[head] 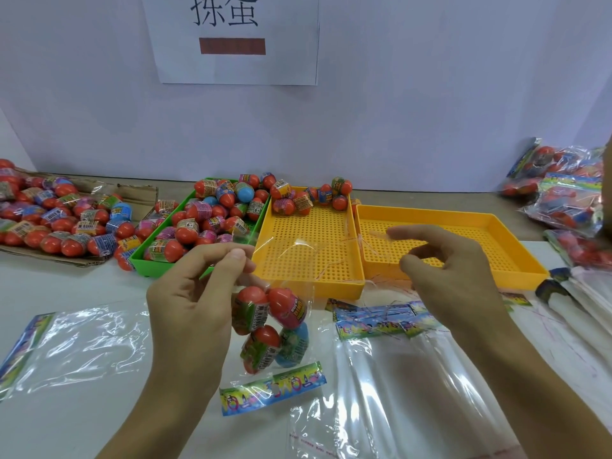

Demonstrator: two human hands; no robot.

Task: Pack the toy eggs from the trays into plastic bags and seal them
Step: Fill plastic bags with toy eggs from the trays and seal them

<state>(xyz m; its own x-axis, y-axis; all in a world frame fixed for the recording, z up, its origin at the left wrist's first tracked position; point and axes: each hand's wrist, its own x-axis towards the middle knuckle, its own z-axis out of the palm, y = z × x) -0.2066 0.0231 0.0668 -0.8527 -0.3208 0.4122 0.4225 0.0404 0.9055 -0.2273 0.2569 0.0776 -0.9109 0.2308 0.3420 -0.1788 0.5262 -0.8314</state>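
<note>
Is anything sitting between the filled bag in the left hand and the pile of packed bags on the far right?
Yes. The right hand hangs in the air beside the filled bag, which the left hand holds, and the two yellow trays and loose empty bags lie below the way to the packed bags.

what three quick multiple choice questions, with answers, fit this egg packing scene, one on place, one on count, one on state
1. Where does the green tray stand?
A. left of the yellow trays
B. between them
C. right of them

2. How many eggs show in the bag held by the left hand?
A. one
B. four
C. nine

3. What is in the right-hand yellow tray?
A. a heap of eggs
B. sealed bags
C. no eggs

Answers:
1 A, its wall meets the middle yellow tray on that tray's left.
2 B, four eggs hang in the clear film.
3 C, only its bare perforated floor shows.
</note>
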